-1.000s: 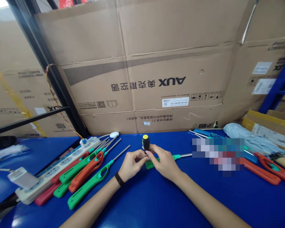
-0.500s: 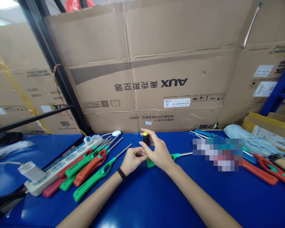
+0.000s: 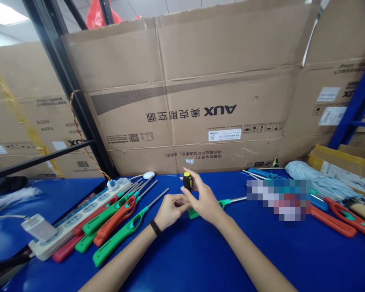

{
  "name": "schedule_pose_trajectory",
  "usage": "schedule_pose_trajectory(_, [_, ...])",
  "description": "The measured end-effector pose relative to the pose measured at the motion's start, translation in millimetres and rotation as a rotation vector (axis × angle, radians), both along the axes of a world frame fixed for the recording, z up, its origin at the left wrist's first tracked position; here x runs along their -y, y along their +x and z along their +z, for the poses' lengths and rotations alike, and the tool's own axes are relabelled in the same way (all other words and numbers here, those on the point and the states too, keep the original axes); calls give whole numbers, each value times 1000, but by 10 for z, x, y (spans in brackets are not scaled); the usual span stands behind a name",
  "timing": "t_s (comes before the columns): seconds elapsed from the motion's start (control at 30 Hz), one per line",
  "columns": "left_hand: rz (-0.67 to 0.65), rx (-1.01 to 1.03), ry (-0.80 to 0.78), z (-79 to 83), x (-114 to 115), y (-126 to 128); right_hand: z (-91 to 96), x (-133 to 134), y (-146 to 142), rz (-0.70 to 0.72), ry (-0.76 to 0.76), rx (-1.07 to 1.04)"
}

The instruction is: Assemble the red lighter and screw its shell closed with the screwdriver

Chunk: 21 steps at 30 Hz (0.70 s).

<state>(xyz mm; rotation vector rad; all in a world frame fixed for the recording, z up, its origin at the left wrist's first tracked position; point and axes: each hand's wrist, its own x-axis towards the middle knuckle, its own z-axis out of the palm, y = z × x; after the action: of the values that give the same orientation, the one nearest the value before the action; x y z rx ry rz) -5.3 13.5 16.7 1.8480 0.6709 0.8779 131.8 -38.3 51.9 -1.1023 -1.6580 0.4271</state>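
My right hand [image 3: 205, 198] grips a short screwdriver with a black handle and yellow cap [image 3: 187, 180], held upright at the middle of the blue table [image 3: 182, 255]. Its tip points down at a green long-nosed lighter [image 3: 222, 201] that lies under both hands, metal tube pointing right. My left hand [image 3: 170, 210], with a black band on the wrist, is closed in a pinch against the lighter's green body just below the screwdriver.
Several green, orange and red lighters [image 3: 117, 219] lie in a row at left beside a white power strip [image 3: 76, 217]. More lighters [image 3: 334, 221] and a grey cloth [image 3: 316, 178] sit at right. Large cardboard boxes [image 3: 185, 101] wall off the back.
My right hand has shifted its fingers up around the screwdriver handle and turned slightly. My left hand stays pinched in the same spot. The view has tilted up a little.
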Motion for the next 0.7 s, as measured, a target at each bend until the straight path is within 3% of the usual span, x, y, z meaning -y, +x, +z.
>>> schedule_pose_trajectory(0.33, [137, 5, 43, -42, -5, 50, 68, 26, -10, -16, 25, -66])
schedule_pose_trajectory(0.57, [-53, -125, 168, 87, 30, -45, 59, -2, 36, 11, -10, -48])
schedule_pose_trajectory(0.7, [-53, -143, 225, 63, 25, -73, 40, 3, 41, 19, -26, -38])
